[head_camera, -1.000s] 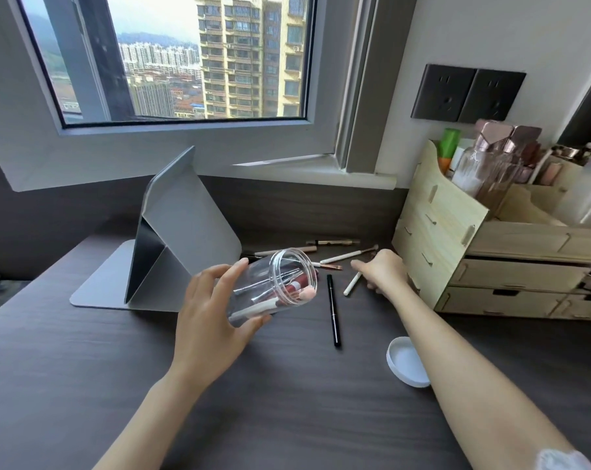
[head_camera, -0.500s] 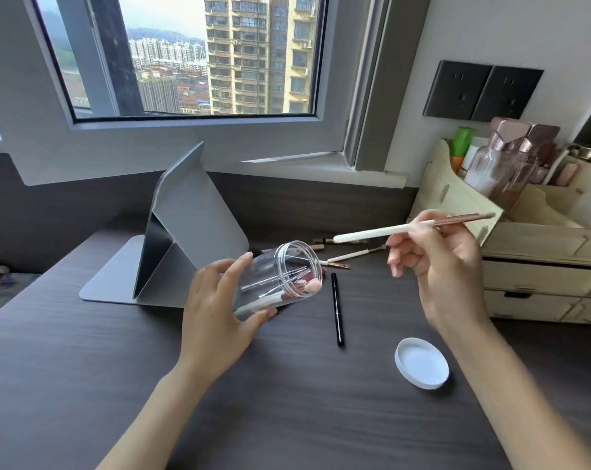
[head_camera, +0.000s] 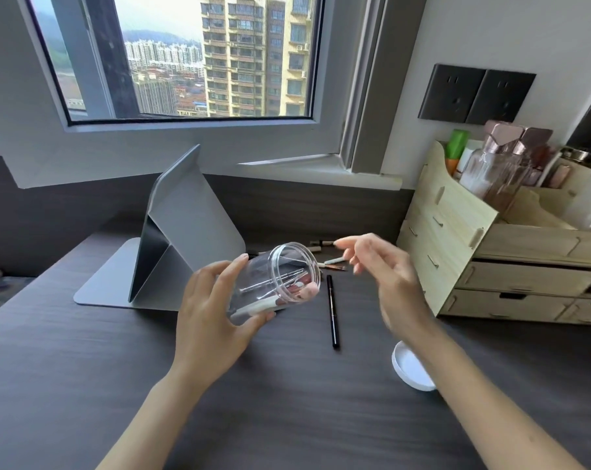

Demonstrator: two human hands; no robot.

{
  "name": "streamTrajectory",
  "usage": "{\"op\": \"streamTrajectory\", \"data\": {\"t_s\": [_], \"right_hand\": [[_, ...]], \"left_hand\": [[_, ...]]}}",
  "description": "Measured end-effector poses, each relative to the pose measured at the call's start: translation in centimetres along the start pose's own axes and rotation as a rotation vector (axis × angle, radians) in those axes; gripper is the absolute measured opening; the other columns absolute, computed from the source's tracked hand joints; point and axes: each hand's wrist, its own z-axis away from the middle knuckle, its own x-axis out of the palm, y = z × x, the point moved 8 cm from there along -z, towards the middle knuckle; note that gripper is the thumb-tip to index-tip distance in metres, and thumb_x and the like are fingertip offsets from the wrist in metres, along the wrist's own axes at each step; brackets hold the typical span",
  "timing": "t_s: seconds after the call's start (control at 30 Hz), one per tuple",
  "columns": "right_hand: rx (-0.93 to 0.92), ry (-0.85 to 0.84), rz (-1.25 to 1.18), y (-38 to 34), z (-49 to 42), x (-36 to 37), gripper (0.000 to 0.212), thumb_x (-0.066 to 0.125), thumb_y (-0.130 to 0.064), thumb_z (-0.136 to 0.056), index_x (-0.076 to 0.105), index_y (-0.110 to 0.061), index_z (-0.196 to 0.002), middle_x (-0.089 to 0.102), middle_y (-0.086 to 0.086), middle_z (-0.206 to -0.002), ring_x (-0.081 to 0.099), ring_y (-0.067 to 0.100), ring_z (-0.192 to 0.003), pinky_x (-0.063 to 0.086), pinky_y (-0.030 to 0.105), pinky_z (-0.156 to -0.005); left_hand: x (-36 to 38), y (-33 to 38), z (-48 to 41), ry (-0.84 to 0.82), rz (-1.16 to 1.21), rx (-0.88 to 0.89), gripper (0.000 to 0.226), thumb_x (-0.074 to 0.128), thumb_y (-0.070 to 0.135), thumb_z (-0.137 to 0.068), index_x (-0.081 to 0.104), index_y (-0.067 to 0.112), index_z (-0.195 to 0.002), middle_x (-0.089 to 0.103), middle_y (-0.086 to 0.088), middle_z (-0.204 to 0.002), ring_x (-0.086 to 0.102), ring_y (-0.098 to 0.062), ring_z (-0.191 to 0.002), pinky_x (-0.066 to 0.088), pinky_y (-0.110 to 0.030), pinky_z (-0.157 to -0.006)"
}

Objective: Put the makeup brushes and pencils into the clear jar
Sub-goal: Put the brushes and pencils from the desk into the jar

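Clear plastic is catching the window light where the left hand (head_camera: 209, 317) is gripping the jar (head_camera: 277, 281), fingers curled around its wall and thumb pressing from below, holding it tilted above the dark wood-grain desk (head_camera: 83, 385) with its open mouth facing up and to the right. Several brushes (head_camera: 273, 283) are lying inside the jar, thin metal handles crossing each other and one white handle showing through the lower wall. Just to the right of the mouth, the right hand (head_camera: 385, 269) is hovering with its fingers spread loosely apart and blurred, holding nothing. Beyond the fingertips, a few more brushes and pencils (head_camera: 333, 264) are lying on the desk near the back wall, one white-handled brush partly hiding behind the jar rim. A black pencil (head_camera: 332, 312) is lying on the desk between the two hands, pointing toward the camera, apart from both. A white lid (head_camera: 411, 369) is sitting upturned on the desk under the right forearm. A folded grey stand (head_camera: 185, 239) is standing behind the left hand, and a pale wooden organizer (head_camera: 456, 239) with drawers and bottles is occupying the right side of the desk
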Motion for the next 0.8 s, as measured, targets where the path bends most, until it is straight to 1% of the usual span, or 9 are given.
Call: {"op": "streamTrajectory", "data": {"t_s": [0.07, 0.13, 0.23, 0.37, 0.43, 0.5, 0.6, 0.7, 0.8], "right_hand": [[0.029, 0.141, 0.456, 4.2, -3.2, -2.1, 0.024, 0.049, -0.012, -0.094, 0.072, -0.010, -0.099, 0.071, -0.001, -0.094, 0.064, 0.008, -0.091, 0.048, 0.027, -0.079], [0.119, 0.015, 0.886, 9.3, -6.1, -2.3, 0.031, 0.044, -0.006, -0.093, 0.063, -0.008, -0.118, 0.066, 0.010, -0.119, 0.058, 0.026, -0.111, 0.047, 0.035, -0.092], [0.167, -0.266, 1.229, 14.8, -8.0, -1.5, 0.047, 0.041, 0.003, -0.089, 0.051, -0.013, -0.132, 0.057, 0.012, -0.132, 0.051, 0.032, -0.120, 0.044, 0.042, -0.100], [-0.025, -0.467, 1.543, 15.3, -8.3, 0.2, 0.030, 0.042, -0.001, -0.091, 0.063, -0.009, -0.111, 0.064, 0.011, -0.113, 0.053, 0.030, -0.109, 0.042, 0.038, -0.085], [-0.161, -0.467, 1.667, 14.3, -8.1, 0.6, 0.010, 0.066, -0.003, -0.075, 0.072, -0.007, -0.082, 0.070, 0.010, -0.085, 0.061, 0.030, -0.087, 0.046, 0.034, -0.068], [-0.203, -0.397, 1.664, 13.7, -8.1, -0.2, 0.010, 0.078, 0.000, -0.057, 0.069, -0.004, -0.061, 0.067, 0.011, -0.064, 0.063, 0.031, -0.068, 0.046, 0.031, -0.054], [-0.191, -0.263, 1.540, 11.6, -7.2, -1.8, 0.010, 0.072, 0.002, -0.069, 0.063, -0.001, -0.067, 0.064, 0.015, -0.063, 0.060, 0.033, -0.061, 0.045, 0.035, -0.050], [-0.206, -0.025, 1.059, 6.0, -4.8, -3.7, 0.010, 0.052, -0.014, -0.093, 0.055, -0.005, -0.091, 0.060, 0.009, -0.068, 0.057, 0.032, -0.060, 0.048, 0.040, -0.051], [-0.460, 0.045, 0.834, -1.7, -0.8, -4.1, 0.023, 0.049, -0.030, -0.094, 0.067, -0.018, -0.100, 0.061, -0.003, -0.069, 0.052, 0.017, -0.057, 0.043, 0.030, -0.049]], "left_hand": [[-0.1, 0.0, -0.1, 0.006, 0.002, 0.002, 0.075, 0.077, 0.037, -0.060, 0.050, 0.017, -0.127, 0.058, -0.008, -0.114, 0.047, -0.018, -0.105, 0.022, -0.003, -0.094], [-0.1, -0.2, -0.1, 0.009, 0.002, 0.000, 0.075, 0.077, 0.036, -0.060, 0.050, 0.017, -0.128, 0.058, -0.007, -0.115, 0.047, -0.018, -0.104, 0.022, -0.003, -0.094], [-0.1, -0.3, -0.2, 0.011, -0.006, 0.007, 0.078, 0.081, 0.033, -0.059, 0.049, 0.017, -0.128, 0.058, -0.008, -0.115, 0.047, -0.019, -0.104, 0.024, -0.005, -0.094], [-0.3, 0.0, -0.2, 0.030, -0.008, 0.013, 0.078, 0.080, 0.031, -0.058, 0.048, 0.018, -0.128, 0.057, -0.007, -0.115, 0.046, -0.019, -0.105, 0.030, -0.016, -0.090], [-0.3, 0.0, -0.2, 0.031, -0.006, 0.012, 0.078, 0.081, 0.030, -0.058, 0.049, 0.018, -0.128, 0.057, -0.007, -0.115, 0.045, -0.019, -0.105, 0.031, -0.017, -0.090], [-0.3, -0.1, -0.2, 0.031, -0.014, 0.007, 0.080, 0.084, 0.026, -0.057, 0.049, 0.017, -0.128, 0.057, -0.008, -0.115, 0.046, -0.020, -0.104, 0.031, -0.018, -0.091], [-0.3, -0.2, -0.2, 0.035, -0.027, -0.002, 0.083, 0.088, 0.023, -0.056, 0.049, 0.016, -0.128, 0.058, -0.008, -0.115, 0.046, -0.021, -0.104, 0.030, -0.018, -0.091], [-0.4, 0.0, -0.2, 0.040, -0.038, 0.009, 0.083, 0.089, 0.022, -0.055, 0.049, 0.017, -0.128, 0.058, -0.009, -0.114, 0.046, -0.021, -0.105, 0.028, -0.014, -0.091], [-0.5, 0.1, 0.0, 0.048, -0.044, 0.023, 0.083, 0.089, 0.022, -0.055, 0.049, 0.017, -0.127, 0.058, -0.010, -0.114, 0.046, -0.021, -0.104, 0.027, -0.015, -0.092]]}}
